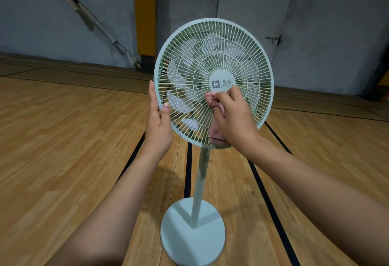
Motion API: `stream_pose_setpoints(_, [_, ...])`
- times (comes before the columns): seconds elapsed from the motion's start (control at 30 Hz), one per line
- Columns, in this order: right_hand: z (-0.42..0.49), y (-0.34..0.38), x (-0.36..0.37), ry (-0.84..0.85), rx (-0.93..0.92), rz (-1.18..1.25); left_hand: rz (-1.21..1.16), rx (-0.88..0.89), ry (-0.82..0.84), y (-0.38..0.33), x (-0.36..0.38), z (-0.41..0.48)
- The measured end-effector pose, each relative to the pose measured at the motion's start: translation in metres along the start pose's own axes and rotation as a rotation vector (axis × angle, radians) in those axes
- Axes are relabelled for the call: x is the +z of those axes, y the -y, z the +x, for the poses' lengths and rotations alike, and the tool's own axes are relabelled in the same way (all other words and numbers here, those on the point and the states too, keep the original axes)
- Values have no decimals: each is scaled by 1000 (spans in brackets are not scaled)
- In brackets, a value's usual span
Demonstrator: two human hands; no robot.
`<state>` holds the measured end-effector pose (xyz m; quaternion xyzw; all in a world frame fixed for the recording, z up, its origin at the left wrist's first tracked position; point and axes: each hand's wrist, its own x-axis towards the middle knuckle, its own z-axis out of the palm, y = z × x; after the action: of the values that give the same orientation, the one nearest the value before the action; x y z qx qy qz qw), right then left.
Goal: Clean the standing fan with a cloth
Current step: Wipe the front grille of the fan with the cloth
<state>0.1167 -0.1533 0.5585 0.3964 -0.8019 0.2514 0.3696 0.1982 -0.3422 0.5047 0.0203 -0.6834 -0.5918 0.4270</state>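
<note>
Right now the right hand point(233, 118) is clutching a pink cloth point(212, 102), its fingers curling tightly round the bunched fabric with no gap showing between them. A fold of the cloth is poking out just left of the knuckles, and a longer tail is hanging below the palm. The hand is pressing the cloth against the front grille of the standing fan point(210, 55). The round badge point(222, 83) at the grille's centre is sitting just above the fingertips; whether it is touching them is hard to tell.

The left hand point(159, 122) is holding the fan's outer rim well to the left of that grip. Its thumb is lying on the front of the grille, while its fingers are reaching up along the rim's edge, mostly straight, so the rim is being pinched between thumb and fingers. Between the two hands the white blades point(176, 99) are showing through the spokes.

Below the right wrist the pale pole point(200, 181) is running down to the round base point(192, 236), which is standing on a wooden floor point(63, 139) marked with black lines point(188, 171). Far beyond both hands a grey wall point(42, 13) is rising. A yellow pad point(145, 21) is showing on it above the left hand's fingertips, and a white panel point(252, 13) is showing behind the fan's top, above the right hand.
</note>
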Motion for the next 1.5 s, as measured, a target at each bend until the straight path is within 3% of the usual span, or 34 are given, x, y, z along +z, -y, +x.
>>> stream_pose_setpoints(0.47, [-69,31,24,314,-117,150,-59,-60,19,4,-4,2])
stream_pose_setpoints(0.63, [-62,33,13,269,-156,27,-61,-78,14,5,-6,4])
stream_pose_setpoints(1.1, [20,4,-18,80,-31,-70,-90,-93,32,6,-6,6])
stream_pose_setpoints(1.33, [4,17,-6,72,-32,-6,-134,-114,34,10,-11,8])
stream_pose_setpoints(1.5, [-29,42,12,176,-130,54,-158,-148,53,11,-14,9])
